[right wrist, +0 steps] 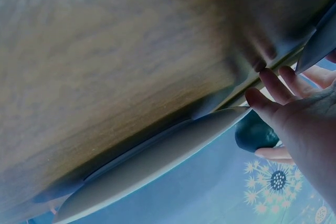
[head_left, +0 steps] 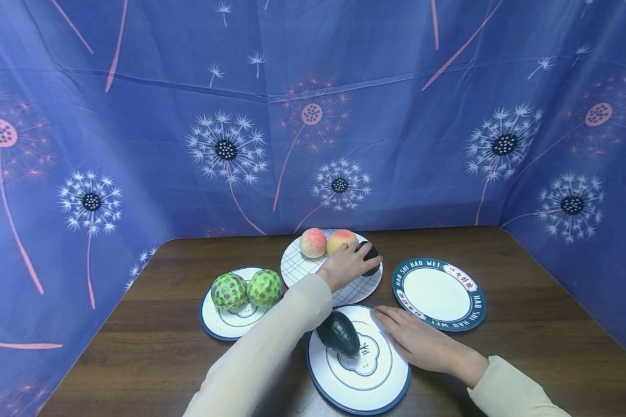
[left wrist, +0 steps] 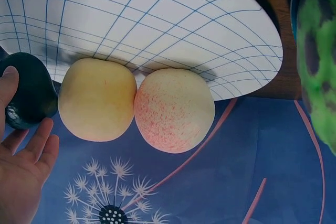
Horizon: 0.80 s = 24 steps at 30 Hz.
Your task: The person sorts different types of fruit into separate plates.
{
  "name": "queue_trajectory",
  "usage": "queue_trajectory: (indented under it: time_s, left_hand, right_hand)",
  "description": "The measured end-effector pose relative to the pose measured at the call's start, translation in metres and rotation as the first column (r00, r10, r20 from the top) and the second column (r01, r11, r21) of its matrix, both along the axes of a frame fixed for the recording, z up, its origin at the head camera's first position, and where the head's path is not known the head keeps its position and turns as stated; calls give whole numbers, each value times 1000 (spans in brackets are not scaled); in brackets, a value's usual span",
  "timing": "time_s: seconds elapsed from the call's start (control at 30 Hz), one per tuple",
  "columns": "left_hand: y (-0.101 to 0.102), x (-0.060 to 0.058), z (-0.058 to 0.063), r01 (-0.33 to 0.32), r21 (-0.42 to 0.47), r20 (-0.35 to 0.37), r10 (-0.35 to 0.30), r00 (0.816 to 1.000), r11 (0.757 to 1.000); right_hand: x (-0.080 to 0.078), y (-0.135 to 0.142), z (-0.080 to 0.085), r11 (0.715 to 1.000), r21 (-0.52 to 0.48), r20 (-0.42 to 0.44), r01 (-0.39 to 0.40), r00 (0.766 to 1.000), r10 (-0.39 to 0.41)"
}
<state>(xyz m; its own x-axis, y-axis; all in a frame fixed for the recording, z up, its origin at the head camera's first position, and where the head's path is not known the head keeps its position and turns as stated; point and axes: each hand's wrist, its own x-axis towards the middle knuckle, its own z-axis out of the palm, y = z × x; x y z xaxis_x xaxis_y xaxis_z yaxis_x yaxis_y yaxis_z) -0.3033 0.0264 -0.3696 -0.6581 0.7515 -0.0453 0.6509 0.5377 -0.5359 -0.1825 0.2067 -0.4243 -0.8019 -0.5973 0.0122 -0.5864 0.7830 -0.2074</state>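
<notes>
My left hand (head_left: 348,266) grips a dark green avocado (left wrist: 32,94) at the right side of the checked plate (head_left: 299,266). Beside it on that plate sit two peaches, a yellowish one (left wrist: 97,100) and a pink-speckled one (left wrist: 175,109). Nearer to me, a second avocado (head_left: 339,333) lies on a white plate with a blue rim (head_left: 367,397). My right hand (head_left: 419,341) lies along this plate's right edge, its fingers stretched out and touching the rim. The right wrist view shows those fingers (right wrist: 273,85) from below.
Two green custard apples (head_left: 229,291) (head_left: 265,288) sit on a blue-rimmed plate (head_left: 214,329) at the left. On the right lies a plate with a lettered teal rim (head_left: 477,310). A blue dandelion-print cloth (head_left: 396,145) hangs behind the brown wooden table (head_left: 151,353).
</notes>
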Motion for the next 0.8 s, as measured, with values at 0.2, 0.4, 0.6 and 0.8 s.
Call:
queue_trajectory:
  time_s: [0.2, 0.4, 0.6, 0.8]
  left_hand:
    - [-3, 5, 4, 18, 35, 14, -18, 1000, 999]
    - [-7, 10, 6, 41, 73, 10, -42, 999, 997]
    - [-13, 17, 10, 77, 121, 9, -79, 997, 990]
    - [-21, 25, 16, 95, 170, 30, -102, 994, 981]
  right_hand:
    - [0, 0, -1, 1000, 5, -20, -1, 1000, 1]
    - [0, 0, -1, 1000, 3, -20, -7, 1000, 7]
    - [-1, 0, -2, 1000, 7, -25, -5, 1000, 6]
    - [0, 0, -1, 1000, 0, -14, 1, 1000, -1]
